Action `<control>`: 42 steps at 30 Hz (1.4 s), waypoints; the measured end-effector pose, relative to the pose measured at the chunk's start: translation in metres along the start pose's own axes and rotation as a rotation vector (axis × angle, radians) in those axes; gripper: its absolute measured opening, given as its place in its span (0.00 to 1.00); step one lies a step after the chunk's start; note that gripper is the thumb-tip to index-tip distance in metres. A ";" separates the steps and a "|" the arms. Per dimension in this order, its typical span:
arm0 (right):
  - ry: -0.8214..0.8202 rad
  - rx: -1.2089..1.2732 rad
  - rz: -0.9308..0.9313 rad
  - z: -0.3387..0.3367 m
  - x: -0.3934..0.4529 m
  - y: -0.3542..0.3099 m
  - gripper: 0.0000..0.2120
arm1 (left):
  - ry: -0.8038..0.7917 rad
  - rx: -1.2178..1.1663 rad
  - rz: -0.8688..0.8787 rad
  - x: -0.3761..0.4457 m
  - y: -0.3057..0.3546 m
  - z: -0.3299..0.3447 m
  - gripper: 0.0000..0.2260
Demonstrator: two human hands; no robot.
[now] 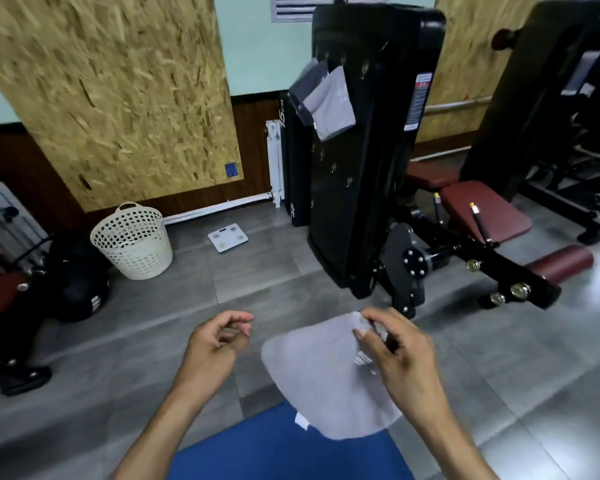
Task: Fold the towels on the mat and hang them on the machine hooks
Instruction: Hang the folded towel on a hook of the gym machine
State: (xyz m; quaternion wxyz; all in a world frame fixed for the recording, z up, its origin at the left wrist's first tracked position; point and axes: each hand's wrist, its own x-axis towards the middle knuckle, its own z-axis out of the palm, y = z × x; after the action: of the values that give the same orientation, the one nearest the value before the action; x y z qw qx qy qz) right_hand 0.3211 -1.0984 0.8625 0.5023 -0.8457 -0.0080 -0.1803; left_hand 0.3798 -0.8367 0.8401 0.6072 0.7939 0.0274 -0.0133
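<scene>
A folded light grey towel (321,379) hangs in the air above the blue mat (274,448). My right hand (394,355) pinches its upper corner between thumb and fingers. My left hand (215,344) hovers to the left of the towel, fingers loosely curled, holding nothing. Ahead stands the black machine (364,150) with small hooks on its side panel. Two towels hang from the upper hooks, a dark grey one (303,95) and a light grey one (335,105) overlapping it. Lower hooks (333,168) on the panel are bare.
A white perforated basket (134,242) stands by the wall at left, with a white scale (227,239) on the grey floor beside it. Dark red bench pads (482,209) and machine arms jut out at right. More gym gear sits at far left.
</scene>
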 end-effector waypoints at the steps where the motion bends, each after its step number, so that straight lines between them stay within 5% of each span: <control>1: -0.012 -0.011 0.016 -0.002 0.019 0.006 0.06 | 0.001 0.000 0.001 0.019 0.004 0.011 0.12; 17: 0.048 0.138 0.121 0.066 0.347 0.104 0.08 | -0.061 -0.036 -0.017 0.381 0.044 0.085 0.13; 26: 0.120 0.116 0.204 0.138 0.544 0.152 0.08 | -0.275 0.054 0.006 0.623 0.083 0.093 0.10; 42: 0.167 -0.069 0.060 0.144 0.807 0.220 0.04 | -0.436 0.160 0.251 0.872 0.171 0.184 0.11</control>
State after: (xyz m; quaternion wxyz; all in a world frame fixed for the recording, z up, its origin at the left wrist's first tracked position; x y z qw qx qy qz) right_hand 1.1614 -1.2196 0.8668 0.4767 -0.8445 0.0654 -0.2352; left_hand 1.2623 -1.0349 0.9096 0.5311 0.8149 -0.2039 -0.1109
